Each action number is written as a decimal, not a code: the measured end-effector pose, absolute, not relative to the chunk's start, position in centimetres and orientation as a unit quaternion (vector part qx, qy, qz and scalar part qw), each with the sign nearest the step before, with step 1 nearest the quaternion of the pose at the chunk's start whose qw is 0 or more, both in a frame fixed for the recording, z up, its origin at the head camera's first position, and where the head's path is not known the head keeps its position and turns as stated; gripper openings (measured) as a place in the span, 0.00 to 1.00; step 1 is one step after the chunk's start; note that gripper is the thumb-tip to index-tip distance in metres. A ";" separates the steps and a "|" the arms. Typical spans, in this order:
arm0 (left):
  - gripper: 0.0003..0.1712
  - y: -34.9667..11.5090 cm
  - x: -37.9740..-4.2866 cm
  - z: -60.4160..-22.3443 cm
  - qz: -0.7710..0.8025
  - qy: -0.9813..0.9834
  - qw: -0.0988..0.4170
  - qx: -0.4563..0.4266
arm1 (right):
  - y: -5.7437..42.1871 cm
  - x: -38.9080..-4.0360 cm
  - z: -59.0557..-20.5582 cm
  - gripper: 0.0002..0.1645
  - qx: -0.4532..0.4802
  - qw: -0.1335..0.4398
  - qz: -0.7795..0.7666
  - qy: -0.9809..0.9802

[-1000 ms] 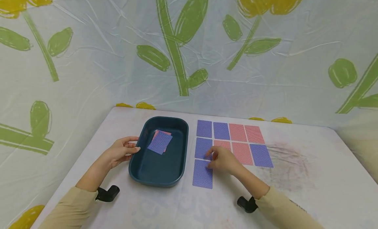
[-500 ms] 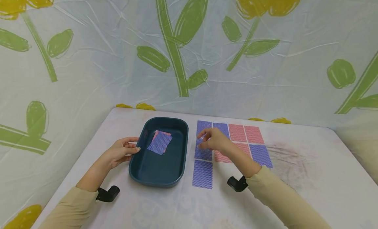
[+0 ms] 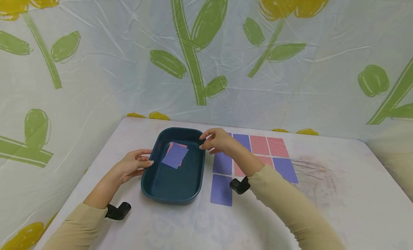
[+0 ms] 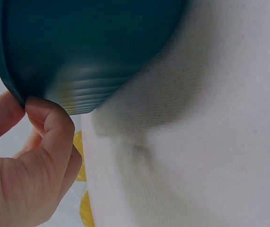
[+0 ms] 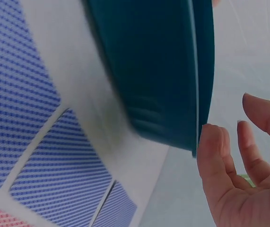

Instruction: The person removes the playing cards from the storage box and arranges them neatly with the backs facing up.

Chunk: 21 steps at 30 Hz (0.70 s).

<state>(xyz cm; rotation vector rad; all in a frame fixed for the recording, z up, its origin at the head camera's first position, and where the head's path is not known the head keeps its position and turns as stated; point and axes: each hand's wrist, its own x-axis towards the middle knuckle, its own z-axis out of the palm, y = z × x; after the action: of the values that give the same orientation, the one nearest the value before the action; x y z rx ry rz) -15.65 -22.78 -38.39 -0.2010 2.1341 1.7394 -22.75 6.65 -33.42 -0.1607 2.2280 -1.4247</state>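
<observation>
L hand [image 3: 133, 164] pinches L rim of tray [image 3: 172, 187], R hand [image 3: 217, 139] is empty, fingers parted, by R rim; cards [image 3: 175, 155] lie in & R of tray; prob. grip-taking step, next needs R fingers closing.

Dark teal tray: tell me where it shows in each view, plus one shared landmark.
Head: the tray is left of centre, lower half.
Left wrist: upper left, its rim pinched by the left hand.
Right wrist: upper middle, beside the right hand.
Shared landmark: the white tabletop.
</observation>
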 end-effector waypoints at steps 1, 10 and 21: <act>0.33 -22.8 -15.7 -38.4 0.618 0.760 0.190 -0.071 | 6.3 -22.9 -33.3 0.24 -0.060 0.246 -0.525 0.813; 0.32 -23.1 -15.7 -38.5 0.622 0.757 0.187 -0.077 | 2.8 -23.8 -33.2 0.25 -0.056 0.264 -0.538 0.798; 0.32 -23.0 -15.6 -38.3 0.620 0.758 0.187 -0.077 | -0.1 -24.0 -34.7 0.26 -0.032 0.261 -0.546 0.795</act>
<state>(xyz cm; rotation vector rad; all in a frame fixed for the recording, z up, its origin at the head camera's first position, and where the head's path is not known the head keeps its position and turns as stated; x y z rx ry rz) -15.62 -22.97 -38.30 -0.2181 2.1343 1.7458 -24.04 -0.12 -34.72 -0.0877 2.1520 -1.4788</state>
